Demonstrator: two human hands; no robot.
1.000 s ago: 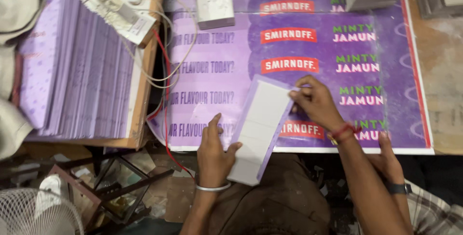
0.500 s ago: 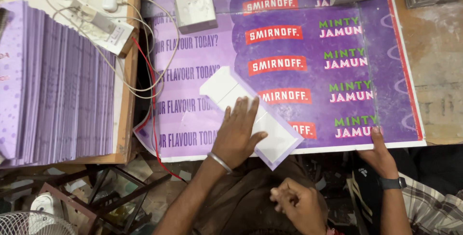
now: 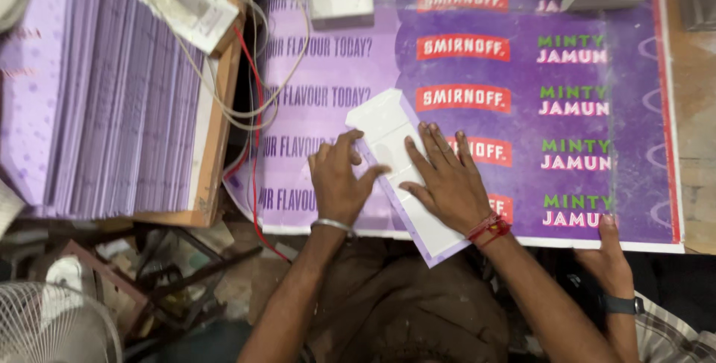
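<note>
White card (image 3: 388, 128), edged in purple, lies slantwise near the front edge of the surface, its lower end jutting just past that edge. Both hands press flat on it: the left hand (image 3: 339, 180) with fingers (image 3: 344, 139) bent and thumb spread across the card's left side, the right hand (image 3: 446, 180) with fingers (image 3: 440, 139) straight and open on its middle. Neither grips it. Under the card spreads a purple printed sheet (image 3: 582, 132). A second person's hand (image 3: 608, 255) holds that sheet's front edge towards the right corner. A stack of purple cards (image 3: 104, 102) stands at the left.
</note>
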